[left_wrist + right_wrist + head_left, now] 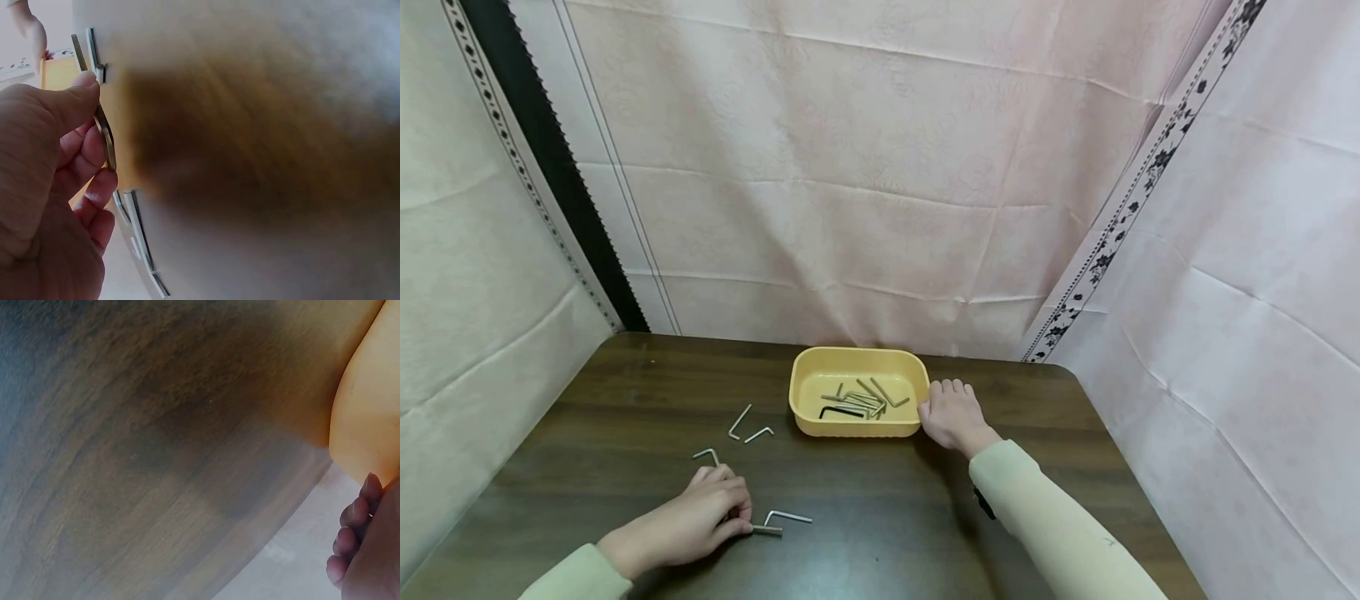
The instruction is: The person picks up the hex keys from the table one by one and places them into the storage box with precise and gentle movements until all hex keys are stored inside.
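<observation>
My left hand [703,517] pinches a hex key [767,530] between thumb and fingers, low over the dark table. The same brassy hex key [107,140] runs along the fingertips in the left wrist view. Just beyond it lies a silver hex key [790,517], and another hex key [707,452] pokes out past the knuckles. My right hand [955,414] holds the right end of a yellow plastic tray [857,428], its fingers [355,512] curled by the outer wall. Several hex keys [865,400], one of them black, lie in a loose pile inside the tray.
Two more hex keys [739,422] lie on the wooden table [865,492], left of the tray. Pale cloth [850,167] hangs behind the table's far edge and along both sides. The tray stands near that far edge.
</observation>
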A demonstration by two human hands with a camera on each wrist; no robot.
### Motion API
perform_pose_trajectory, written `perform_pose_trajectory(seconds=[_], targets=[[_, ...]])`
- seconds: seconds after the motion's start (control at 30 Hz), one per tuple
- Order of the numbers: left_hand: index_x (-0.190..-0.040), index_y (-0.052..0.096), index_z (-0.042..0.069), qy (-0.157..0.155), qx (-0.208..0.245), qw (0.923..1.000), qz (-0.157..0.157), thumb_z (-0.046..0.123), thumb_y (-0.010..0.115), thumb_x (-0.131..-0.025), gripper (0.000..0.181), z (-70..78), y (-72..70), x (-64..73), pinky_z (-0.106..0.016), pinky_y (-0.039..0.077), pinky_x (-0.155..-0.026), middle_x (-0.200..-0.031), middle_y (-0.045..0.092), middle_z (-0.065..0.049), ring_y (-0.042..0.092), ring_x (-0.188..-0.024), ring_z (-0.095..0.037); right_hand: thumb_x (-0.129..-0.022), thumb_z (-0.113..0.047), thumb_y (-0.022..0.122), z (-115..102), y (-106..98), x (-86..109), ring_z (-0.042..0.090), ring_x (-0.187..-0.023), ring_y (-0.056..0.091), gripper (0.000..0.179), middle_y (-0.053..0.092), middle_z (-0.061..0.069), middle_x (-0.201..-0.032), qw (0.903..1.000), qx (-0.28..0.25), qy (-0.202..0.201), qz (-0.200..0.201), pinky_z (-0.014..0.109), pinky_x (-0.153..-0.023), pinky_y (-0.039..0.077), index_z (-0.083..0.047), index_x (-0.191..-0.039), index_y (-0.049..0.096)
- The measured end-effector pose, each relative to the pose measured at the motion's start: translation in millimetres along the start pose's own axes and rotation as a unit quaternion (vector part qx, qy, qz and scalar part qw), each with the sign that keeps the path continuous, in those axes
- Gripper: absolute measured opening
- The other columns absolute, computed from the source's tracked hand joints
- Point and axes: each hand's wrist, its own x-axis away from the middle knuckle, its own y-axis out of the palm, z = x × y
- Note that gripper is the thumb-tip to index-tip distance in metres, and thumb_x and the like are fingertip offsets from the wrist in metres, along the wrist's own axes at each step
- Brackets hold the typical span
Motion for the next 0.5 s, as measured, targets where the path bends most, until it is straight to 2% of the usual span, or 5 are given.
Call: perform_pose_trajectory(seconds=[0.13, 0.27, 0.37, 0.5], targets=[[-0.076, 0.050, 0.032, 0.002, -0.018, 0.9992, 0.037, 0.027, 0.076, -0.082, 0.027, -0.9, -6.3, -8.4, -0.042, 0.026, -0.082, -0.080, 0.041, 0.024, 0.041, -0.089, -0.007, -0.095, -0.025, 0.036, 0, 0, 0.0, 0.032, -0.092, 0.042, 0.022, 0.047, 0.010, -0.093, 1.0000, -0.002, 0.000, 0.003, 0.047, -0.087, 0.032, -0.006, -0.092, 0.048], [-0.078, 0.052, 0.029, -0.010, -0.040, 0.9963, 0.075, 0.020, 0.076, -0.082, 0.026, -3.8, -13.4, -23.7, -0.045, 0.028, -0.085, -0.083, 0.046, 0.020, 0.045, -0.093, -0.012, -0.095, -0.025, 0.037, 1, 2, -0.7, 0.032, -0.093, 0.042, 0.021, 0.046, 0.010, -0.092, 1.0000, -0.005, 0.002, 0.007, 0.047, -0.087, 0.032, -0.007, -0.092, 0.047], [-0.081, 0.052, 0.025, -0.029, -0.051, 0.9943, 0.088, 0.017, 0.073, -0.085, 0.023, -4.8, -16.5, -37.3, -0.044, 0.028, -0.086, -0.087, 0.049, 0.014, 0.046, -0.097, -0.016, -0.095, -0.024, 0.036, 2, 5, -1.6, 0.031, -0.093, 0.042, 0.021, 0.046, 0.010, -0.093, 0.9999, -0.008, 0.003, 0.007, 0.047, -0.087, 0.032, -0.006, -0.092, 0.047], [-0.085, 0.052, 0.022, -0.054, -0.050, 0.9933, 0.089, 0.017, 0.069, -0.089, 0.018, -2.4, -19.1, -56.8, -0.044, 0.027, -0.088, -0.090, 0.051, 0.008, 0.045, -0.099, -0.019, -0.096, -0.024, 0.035, 0, 2, -0.4, 0.030, -0.092, 0.042, 0.021, 0.046, 0.009, -0.093, 1.0000, -0.006, 0.006, -0.003, 0.046, -0.088, 0.032, -0.007, -0.092, 0.047]])
